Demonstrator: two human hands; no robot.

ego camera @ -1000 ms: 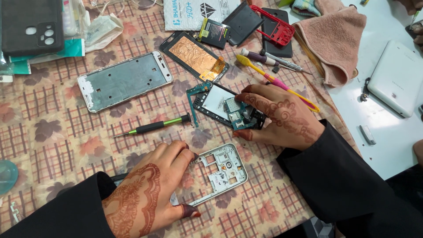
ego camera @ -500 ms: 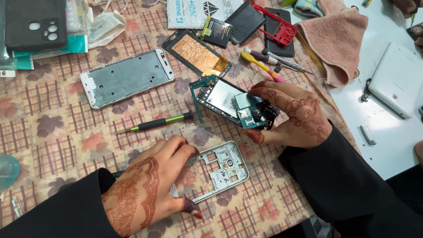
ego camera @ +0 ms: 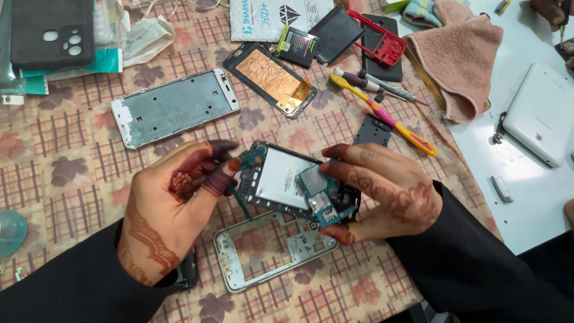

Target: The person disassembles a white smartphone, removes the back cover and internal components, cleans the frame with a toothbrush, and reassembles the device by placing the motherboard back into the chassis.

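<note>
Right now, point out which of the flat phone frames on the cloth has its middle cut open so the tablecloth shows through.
The silver frame lying just below both hands: the patterned cloth shows through its openings. The silver frame farther up has a solid grey plate, and the black one is backed with copper foil.

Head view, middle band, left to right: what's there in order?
Left hand → phone assembly with green circuit board, held by both hands → right hand → white table surface with a small grey part.
</note>
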